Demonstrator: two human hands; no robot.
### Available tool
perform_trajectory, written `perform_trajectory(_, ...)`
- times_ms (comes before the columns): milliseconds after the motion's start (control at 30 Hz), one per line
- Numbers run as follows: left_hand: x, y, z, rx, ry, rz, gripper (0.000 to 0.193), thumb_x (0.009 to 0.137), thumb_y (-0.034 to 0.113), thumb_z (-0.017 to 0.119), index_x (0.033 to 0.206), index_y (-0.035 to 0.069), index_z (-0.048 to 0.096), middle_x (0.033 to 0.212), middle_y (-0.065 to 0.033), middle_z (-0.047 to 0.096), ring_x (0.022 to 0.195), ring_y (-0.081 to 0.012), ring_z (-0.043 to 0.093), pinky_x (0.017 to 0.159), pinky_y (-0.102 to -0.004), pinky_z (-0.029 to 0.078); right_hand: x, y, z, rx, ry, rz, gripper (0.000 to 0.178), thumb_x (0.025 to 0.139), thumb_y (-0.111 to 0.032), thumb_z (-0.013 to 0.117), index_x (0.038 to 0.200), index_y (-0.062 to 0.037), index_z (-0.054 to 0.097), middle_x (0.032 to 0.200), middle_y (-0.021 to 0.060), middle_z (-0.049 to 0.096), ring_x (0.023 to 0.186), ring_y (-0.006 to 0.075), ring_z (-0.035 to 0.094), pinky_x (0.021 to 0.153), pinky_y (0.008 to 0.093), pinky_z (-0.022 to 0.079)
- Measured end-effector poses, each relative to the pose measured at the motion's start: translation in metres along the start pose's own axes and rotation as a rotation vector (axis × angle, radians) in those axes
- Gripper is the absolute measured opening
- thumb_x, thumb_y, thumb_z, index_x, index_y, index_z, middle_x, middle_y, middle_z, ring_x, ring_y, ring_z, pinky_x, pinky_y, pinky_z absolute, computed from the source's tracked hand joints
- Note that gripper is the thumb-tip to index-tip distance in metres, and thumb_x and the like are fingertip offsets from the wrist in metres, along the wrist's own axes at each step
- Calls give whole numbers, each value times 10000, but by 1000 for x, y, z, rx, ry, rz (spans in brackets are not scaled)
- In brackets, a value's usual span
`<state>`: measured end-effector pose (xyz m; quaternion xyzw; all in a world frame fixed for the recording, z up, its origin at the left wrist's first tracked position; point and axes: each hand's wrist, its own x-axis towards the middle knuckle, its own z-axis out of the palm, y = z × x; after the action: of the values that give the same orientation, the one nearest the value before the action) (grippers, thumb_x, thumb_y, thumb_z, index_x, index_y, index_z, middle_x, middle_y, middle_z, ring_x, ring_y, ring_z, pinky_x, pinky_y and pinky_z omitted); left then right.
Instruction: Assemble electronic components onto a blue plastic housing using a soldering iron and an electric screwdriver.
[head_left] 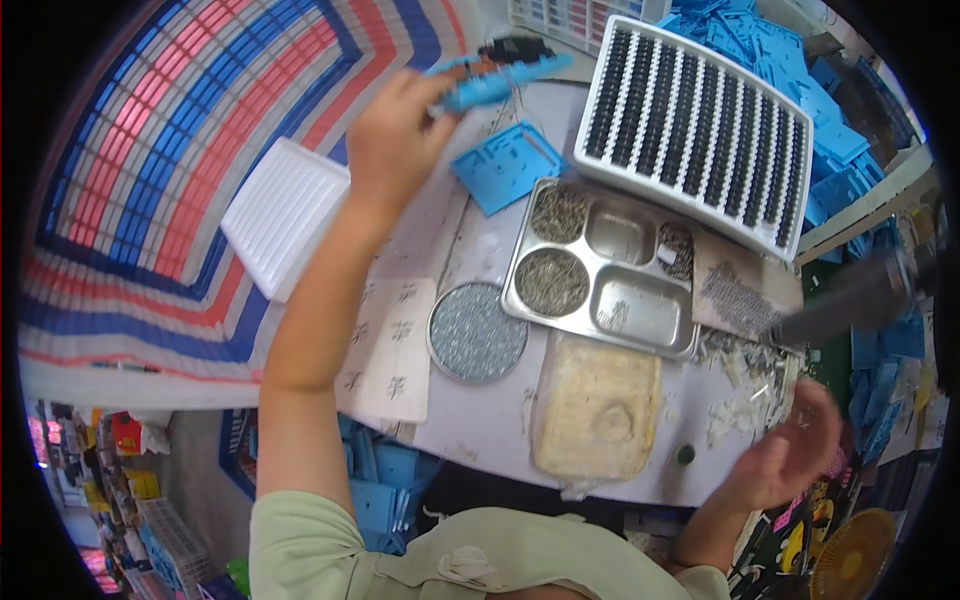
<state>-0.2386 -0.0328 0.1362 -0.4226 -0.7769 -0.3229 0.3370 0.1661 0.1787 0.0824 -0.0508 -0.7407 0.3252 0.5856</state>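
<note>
My left hand is raised at the far side of the table, with its fingers closed on a flat blue plastic panel seen nearly edge-on. Another blue plastic panel lies on the table just below it. At the near right edge, my right hand is apart from any tool. It is slightly blurred, thumb away from the fingers, and seems to hold nothing. White scraps lie close to it. A dark cylindrical tool, smeared by motion, points in from the right above that hand.
A steel compartment tray holds small metal pieces. Near it are a round dish of grey bits, a yellowish rectangular block and a white tray with rows of black parts. Blue panels pile up at the right.
</note>
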Motion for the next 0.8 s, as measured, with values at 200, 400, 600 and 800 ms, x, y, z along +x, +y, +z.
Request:
perform_trajectory(200,-141,136,-72,-246,-129,32,367,689,-79,765,1029,56,734,965,-109,677,773,-223,681,655,-317,555,-76,-44,121,1515,-374,1337,699,1040,-500,523,1491,25,420,1420,180,555,1328,299,530,1101,477,442)
perform_trajectory(400,-209,193,-94,-458,-327,-98,377,711,-41,793,1068,53,717,993,-113,678,762,-256,685,655,-336,564,-90,-34,81,1191,-349,1332,557,1052,-444,544,1385,3,525,1329,151,626,1229,265,616,1051,475,499)
perform_trajectory(600,-245,183,-76,-466,-519,11,366,706,-26,810,1047,73,721,982,-84,675,772,-230,630,640,-345,518,-73,-16,12,892,-625,1226,473,1028,-307,629,1328,55,583,1201,139,691,1090,191,660,969,359,532)
perform_trajectory(800,-248,194,-55,-469,-591,224,308,702,63,781,1001,97,717,932,-34,658,799,-237,609,685,-360,471,-88,0,-1,275,-519,1089,371,962,-103,699,1301,36,641,1132,94,702,977,100,621,785,272,545)
